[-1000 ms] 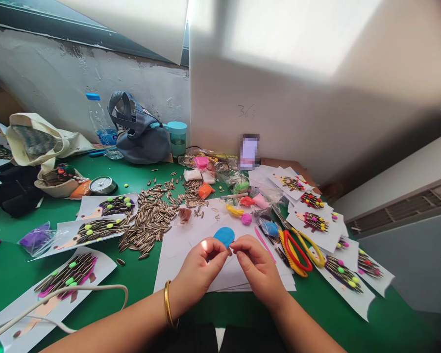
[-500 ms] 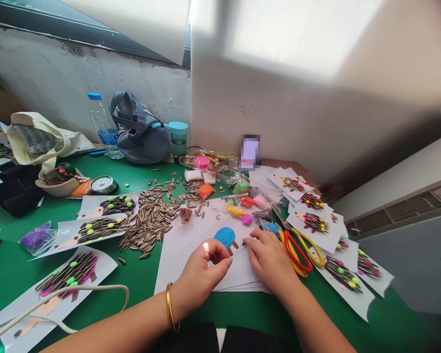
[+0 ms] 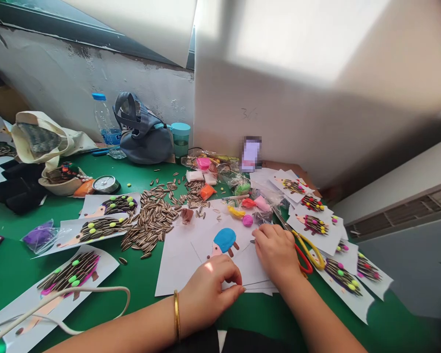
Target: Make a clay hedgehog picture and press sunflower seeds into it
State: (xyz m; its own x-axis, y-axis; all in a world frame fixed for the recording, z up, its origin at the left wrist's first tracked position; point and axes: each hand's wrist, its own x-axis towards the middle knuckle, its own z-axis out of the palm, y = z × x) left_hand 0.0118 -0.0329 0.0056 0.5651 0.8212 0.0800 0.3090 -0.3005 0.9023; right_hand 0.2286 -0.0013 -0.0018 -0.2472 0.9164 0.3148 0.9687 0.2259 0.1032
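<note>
A hedgehog figure with a blue clay back [image 3: 225, 239], a pinkish face and brown legs lies on white paper [image 3: 180, 260] in front of me. My left hand [image 3: 215, 289] is at the paper's near edge, thumb and forefinger pinched together; anything between them is too small to make out. My right hand [image 3: 277, 250] rests on the paper's right side with its fingers curled. A small dark tip shows beside those fingers, the rest of it hidden. Yellow-handled scissors [image 3: 316, 255] and a red handle [image 3: 304, 259] lie just right of this hand.
Striped sunflower seeds [image 3: 150, 220] are heaped left of the paper. Clay lumps, among them a purple ball [image 3: 247, 221], lie behind it. Seed-covered hedgehog pictures [image 3: 312, 223] lie on both sides. A white cable [image 3: 91, 289] crosses the left front; a phone [image 3: 250, 154] leans at the back.
My left hand has moved down from the hedgehog to the paper's near edge, uncovering the pink face. My right hand has shifted slightly right and its fingers have curled in.
</note>
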